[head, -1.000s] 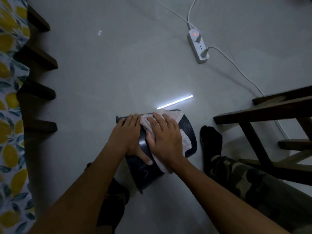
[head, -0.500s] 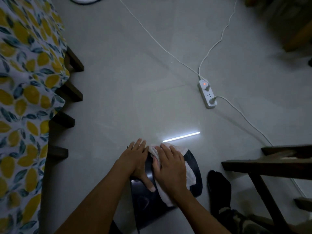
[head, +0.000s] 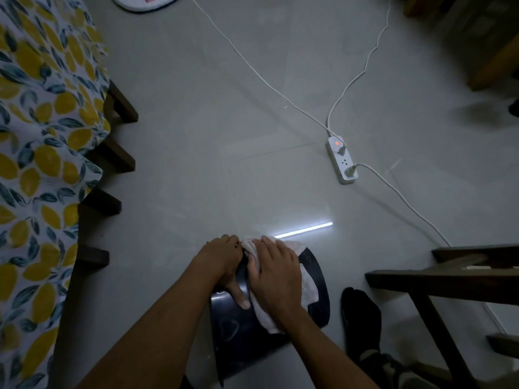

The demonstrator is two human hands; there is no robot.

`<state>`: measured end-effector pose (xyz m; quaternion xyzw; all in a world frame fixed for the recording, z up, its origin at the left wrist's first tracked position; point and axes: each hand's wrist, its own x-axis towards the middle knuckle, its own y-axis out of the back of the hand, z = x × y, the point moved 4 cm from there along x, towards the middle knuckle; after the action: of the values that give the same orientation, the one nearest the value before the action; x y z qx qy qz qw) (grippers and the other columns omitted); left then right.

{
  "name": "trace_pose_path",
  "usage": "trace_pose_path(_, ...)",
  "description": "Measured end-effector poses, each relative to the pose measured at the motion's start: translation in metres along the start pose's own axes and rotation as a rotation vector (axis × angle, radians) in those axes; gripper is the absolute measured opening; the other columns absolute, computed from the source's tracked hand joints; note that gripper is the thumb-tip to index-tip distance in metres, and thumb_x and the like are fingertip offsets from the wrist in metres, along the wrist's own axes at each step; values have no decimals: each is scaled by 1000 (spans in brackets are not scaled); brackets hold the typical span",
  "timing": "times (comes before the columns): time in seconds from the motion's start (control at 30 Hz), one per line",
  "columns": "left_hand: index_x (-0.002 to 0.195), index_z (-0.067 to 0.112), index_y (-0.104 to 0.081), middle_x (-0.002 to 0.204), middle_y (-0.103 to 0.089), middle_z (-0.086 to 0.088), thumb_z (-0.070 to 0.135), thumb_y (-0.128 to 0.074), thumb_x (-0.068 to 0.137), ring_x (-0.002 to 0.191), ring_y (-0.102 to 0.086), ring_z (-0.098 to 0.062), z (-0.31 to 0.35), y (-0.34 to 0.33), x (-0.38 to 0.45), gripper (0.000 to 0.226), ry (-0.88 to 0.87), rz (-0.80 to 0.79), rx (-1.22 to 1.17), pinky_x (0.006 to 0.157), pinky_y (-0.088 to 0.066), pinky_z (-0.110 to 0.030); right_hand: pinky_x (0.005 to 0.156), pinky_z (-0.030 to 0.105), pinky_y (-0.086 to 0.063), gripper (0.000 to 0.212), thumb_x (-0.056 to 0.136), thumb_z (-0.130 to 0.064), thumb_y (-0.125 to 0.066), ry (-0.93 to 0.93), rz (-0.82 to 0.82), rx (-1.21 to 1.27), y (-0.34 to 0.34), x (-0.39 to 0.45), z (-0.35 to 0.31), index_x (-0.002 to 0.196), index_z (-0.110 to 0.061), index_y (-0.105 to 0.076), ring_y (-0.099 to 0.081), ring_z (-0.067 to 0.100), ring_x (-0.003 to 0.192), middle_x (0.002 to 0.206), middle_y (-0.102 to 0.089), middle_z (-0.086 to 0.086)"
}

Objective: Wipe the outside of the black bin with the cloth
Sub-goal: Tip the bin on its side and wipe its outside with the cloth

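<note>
The black bin (head: 238, 338) lies on its side on the grey floor, low in the middle of the view. My left hand (head: 224, 265) rests on its upper left side, fingers over the far edge and thumb stretched across the wall, holding it steady. My right hand (head: 276, 276) lies flat on a white cloth (head: 309, 284) that is spread over the bin's top, pressing it against the outside. Parts of the cloth stick out past the fingertips and below the wrist.
A white power strip (head: 341, 164) with cables lies on the floor to the far right. A dark wooden chair frame (head: 438, 279) stands at the right, my socked foot (head: 361, 318) beside it. A lemon-print cloth (head: 36, 164) covers furniture at the left.
The view has tilted up, so the bin and hands sit lower in frame. My right hand with the cloth has slid slightly toward the bin's far edge; my left hand's fingers have curled over it.
</note>
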<state>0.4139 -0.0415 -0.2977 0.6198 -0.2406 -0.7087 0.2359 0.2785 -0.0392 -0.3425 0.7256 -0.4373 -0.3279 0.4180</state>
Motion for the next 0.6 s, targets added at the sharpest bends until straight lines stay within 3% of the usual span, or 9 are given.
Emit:
trace_pose_path(0.17,153,15,-30,150,-38,-10,76,-82,50,132,-40,-29,6,11,-4,130,24,-18,17,111,-33,-40,119,39,-32,54,103,-48,-21,-4,-1,11,5,8,-2,142,-31,-55,-48,12,139,145,-59,-8)
trace_pose_path(0.27,156,21,-24,158,-32,-6,70,-87,50,140,-38,-29,6,13,-1,133,50,-137,-100,116,-32,-45,118,40,-33,55,104,-49,-19,-4,0,20,4,8,-2,143,-31,-55,-49,12,138,145,-60,-7)
trace_pose_path(0.33,158,20,-18,163,-24,-8,68,-87,51,146,-29,-29,10,7,6,137,64,-157,-123,119,-26,-46,117,40,-34,58,104,-50,-15,-11,5,29,3,8,-1,142,-32,-55,-50,12,138,143,-60,-8)
trace_pose_path(0.43,158,8,4,166,-2,-17,68,-81,61,152,-4,-33,15,-10,10,142,148,-84,-78,122,-6,-50,115,38,-36,65,103,-53,-6,-20,10,38,2,13,1,139,-34,-57,-51,11,135,140,-62,-10)
trace_pose_path(0.6,158,23,5,167,-3,-6,90,-74,32,152,-5,-29,14,-16,6,163,87,-6,-117,123,-3,-52,113,38,-38,57,104,-52,-13,-64,38,24,0,20,6,135,-35,-59,-55,10,129,135,-64,-13)
